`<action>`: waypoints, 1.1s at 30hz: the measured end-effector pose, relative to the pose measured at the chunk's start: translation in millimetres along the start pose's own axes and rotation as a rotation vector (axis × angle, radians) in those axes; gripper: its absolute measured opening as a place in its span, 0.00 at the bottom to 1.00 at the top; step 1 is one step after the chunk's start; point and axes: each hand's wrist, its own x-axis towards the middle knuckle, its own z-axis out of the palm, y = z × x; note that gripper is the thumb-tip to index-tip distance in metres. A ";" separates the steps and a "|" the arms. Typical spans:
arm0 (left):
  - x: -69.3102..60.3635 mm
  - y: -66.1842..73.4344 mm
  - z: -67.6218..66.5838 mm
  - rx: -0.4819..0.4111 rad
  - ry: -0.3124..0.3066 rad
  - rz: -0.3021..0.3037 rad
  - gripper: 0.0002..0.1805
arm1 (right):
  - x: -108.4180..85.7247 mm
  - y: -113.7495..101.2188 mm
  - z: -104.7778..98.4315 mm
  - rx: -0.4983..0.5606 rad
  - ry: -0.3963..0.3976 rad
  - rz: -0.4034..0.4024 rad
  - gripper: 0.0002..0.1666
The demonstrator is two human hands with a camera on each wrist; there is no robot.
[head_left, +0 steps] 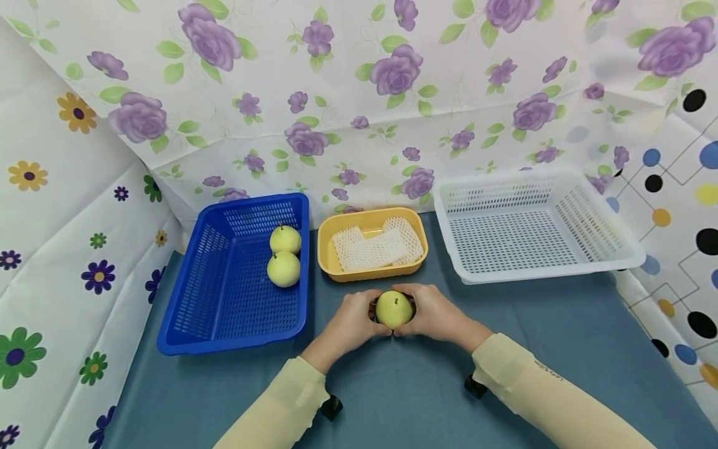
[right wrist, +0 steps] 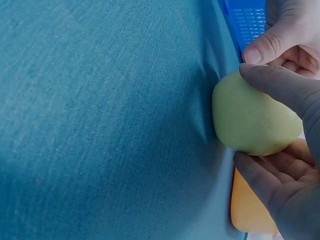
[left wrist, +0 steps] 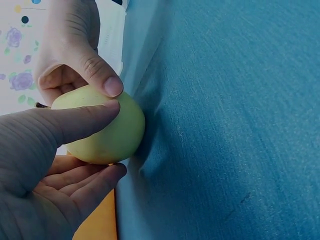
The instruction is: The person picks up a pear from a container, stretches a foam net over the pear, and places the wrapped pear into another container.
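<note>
A yellow-green pear is held between both hands in front of the yellow basket, its stem up in the head view. The left hand grips its left side, thumb on the near face and fingers round behind. On the other side, the right hand grips it the same way, the two thumb tips close together. In the left wrist view the pear is close to the blue-green cloth; in the right wrist view the pear shows thumb and fingers spread round it.
A blue basket at the left holds two pears along its right side. Behind the hands, a small yellow basket contains white foam nets. To the right stands a white basket. Patterned cloth hangs behind and at both sides.
</note>
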 end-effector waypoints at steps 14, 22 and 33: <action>-1.3 2.3 -9.2 -0.024 -0.032 -0.071 0.44 | -1.6 1.8 -7.6 0.049 -0.028 0.019 0.54; -5.6 4.3 -19.1 -0.028 -0.053 -0.072 0.40 | -4.2 4.2 -13.1 0.031 -0.017 0.006 0.53; -11.8 7.8 -26.7 -0.017 0.029 -0.114 0.29 | -8.9 4.7 -21.4 0.005 -0.008 0.006 0.49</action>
